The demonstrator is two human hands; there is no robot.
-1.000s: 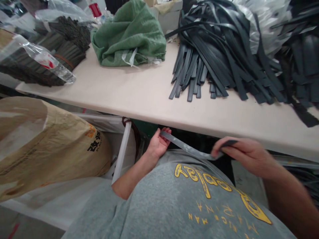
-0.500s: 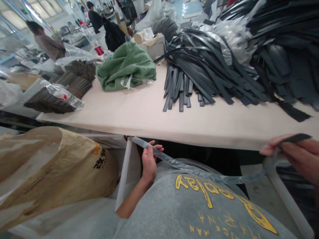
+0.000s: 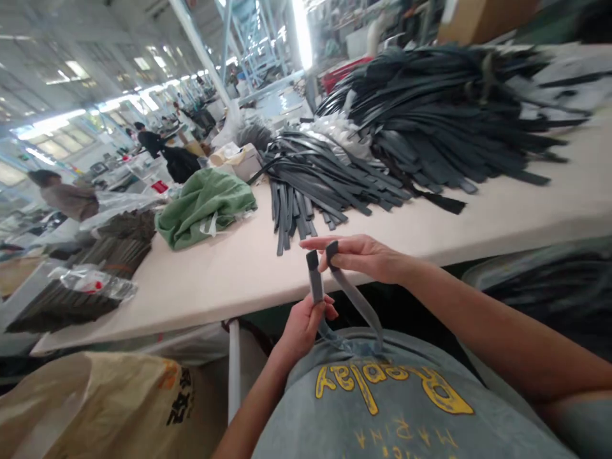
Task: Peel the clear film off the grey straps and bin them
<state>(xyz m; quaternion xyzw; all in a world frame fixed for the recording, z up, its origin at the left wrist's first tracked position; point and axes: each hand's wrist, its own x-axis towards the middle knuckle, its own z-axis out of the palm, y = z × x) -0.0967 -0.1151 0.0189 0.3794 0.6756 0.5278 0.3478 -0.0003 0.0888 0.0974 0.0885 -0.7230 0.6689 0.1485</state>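
Note:
A long grey-black strap (image 3: 356,299) is folded into a loop in front of my chest, its two ends standing up side by side. My left hand (image 3: 303,325) is closed round one end just below the table edge. My right hand (image 3: 361,255) pinches the other end a little higher, over the front edge of the beige table (image 3: 229,274). The loop's bottom rests against my grey shirt. Behind my hands lies a fanned pile of similar dark straps (image 3: 306,185).
A bigger heap of dark straps (image 3: 454,108) fills the table's back right. A green sack (image 3: 201,204) and bagged dark bundles (image 3: 81,293) lie at the left. A tan sack (image 3: 95,408) stands below left. Other people work far off at the left.
The strap was stretched wide between my hands below the table edge. My right hand has swung back in, bringing both ends together and upright. The camera has tilted up.

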